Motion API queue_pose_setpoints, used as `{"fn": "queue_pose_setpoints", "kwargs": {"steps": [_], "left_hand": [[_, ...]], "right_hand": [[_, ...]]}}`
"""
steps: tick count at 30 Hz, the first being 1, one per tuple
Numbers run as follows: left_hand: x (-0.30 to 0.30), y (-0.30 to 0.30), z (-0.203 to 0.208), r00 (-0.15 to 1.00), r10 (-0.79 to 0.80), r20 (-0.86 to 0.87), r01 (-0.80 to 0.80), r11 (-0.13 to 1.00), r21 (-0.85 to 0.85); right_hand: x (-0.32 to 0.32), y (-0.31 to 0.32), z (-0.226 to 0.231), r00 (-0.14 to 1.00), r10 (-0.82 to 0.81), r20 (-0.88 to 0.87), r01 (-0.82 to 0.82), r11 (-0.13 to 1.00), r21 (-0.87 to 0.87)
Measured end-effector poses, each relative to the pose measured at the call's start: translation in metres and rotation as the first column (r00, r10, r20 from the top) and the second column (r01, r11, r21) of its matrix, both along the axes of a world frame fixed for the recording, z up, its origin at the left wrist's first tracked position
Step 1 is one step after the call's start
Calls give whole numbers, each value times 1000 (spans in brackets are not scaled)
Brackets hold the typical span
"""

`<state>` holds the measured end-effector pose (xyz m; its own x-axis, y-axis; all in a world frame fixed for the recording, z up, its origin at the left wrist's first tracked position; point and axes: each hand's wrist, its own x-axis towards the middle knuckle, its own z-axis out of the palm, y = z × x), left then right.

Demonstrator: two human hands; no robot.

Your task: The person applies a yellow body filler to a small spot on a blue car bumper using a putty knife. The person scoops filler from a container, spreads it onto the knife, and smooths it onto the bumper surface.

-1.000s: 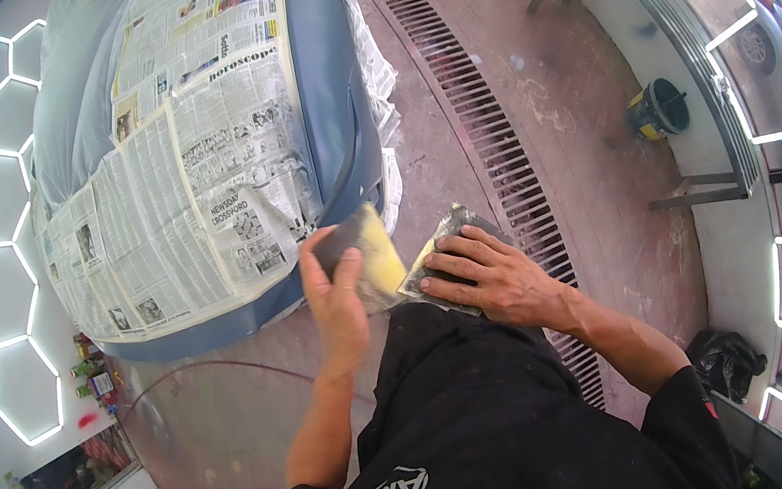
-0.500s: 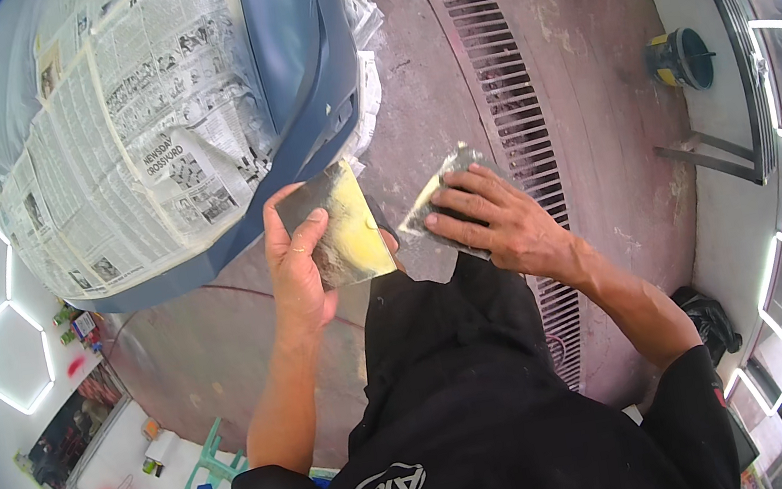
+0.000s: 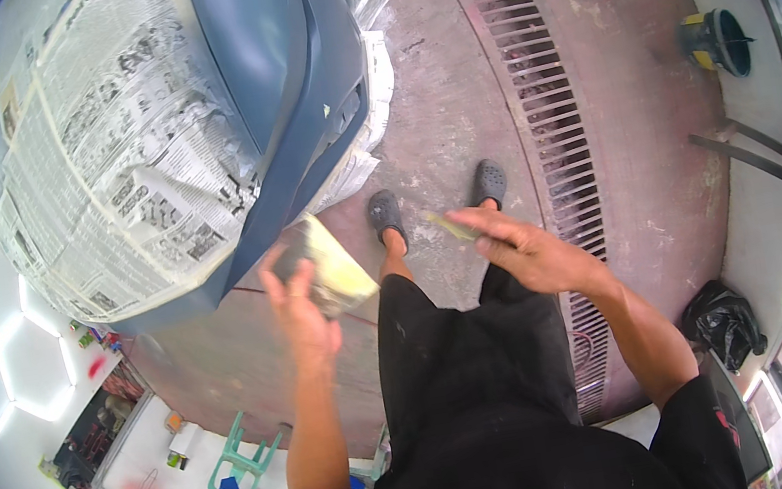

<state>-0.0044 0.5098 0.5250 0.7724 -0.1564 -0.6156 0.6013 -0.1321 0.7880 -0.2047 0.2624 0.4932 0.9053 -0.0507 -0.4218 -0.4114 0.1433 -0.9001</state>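
My left hand (image 3: 298, 309) grips a flat square board (image 3: 342, 270), dark at one side and smeared with pale yellow putty. It is a little blurred and tilted, just below the lower corner of the blue-grey car bumper (image 3: 294, 173). In my right hand (image 3: 540, 258) is a thin putty spreader (image 3: 451, 226), seen nearly edge-on with yellow on it and partly hidden by the fingers. A gap separates the spreader from the board. Sheets of newspaper (image 3: 112, 104), taped down, cover the car beside the bumper.
Under my hands are my feet in grey clogs (image 3: 385, 213) on a concrete floor. A long drain grate (image 3: 548, 110) runs along the right. Farther right are a bucket (image 3: 723, 43), a metal frame (image 3: 752, 155) and a black bag (image 3: 723, 321). A green stool (image 3: 244, 459) lies lower left.
My right hand has turned, so the spreader shows its edge instead of its face. The board has come slightly lower and left. The view has shifted, bringing my feet into sight.
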Motion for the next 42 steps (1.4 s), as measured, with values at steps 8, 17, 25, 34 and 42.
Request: {"fn": "queue_pose_setpoints", "kwargs": {"steps": [8, 17, 25, 34, 42], "left_hand": [[-100, 133, -221, 945, -285, -163, 328, 791, 516], [-102, 177, -255, 670, -740, -55, 655, 556, 511], [-100, 189, -269, 687, -727, 14, 632, 606, 483], [-94, 186, -267, 701, -713, -20, 637, 612, 468], [-95, 189, -269, 700, -712, -45, 642, 600, 478]], "right_hand": [[75, 8, -118, 847, -439, -299, 505, 840, 198], [199, 4, -155, 703, -425, 571, 675, 653, -344], [252, -14, -158, 647, -240, 724, 697, 572, -433], [269, -21, -163, 639, -214, 739, 698, 565, -440], [276, -24, -167, 656, -189, 731, 677, 576, -458]]}}
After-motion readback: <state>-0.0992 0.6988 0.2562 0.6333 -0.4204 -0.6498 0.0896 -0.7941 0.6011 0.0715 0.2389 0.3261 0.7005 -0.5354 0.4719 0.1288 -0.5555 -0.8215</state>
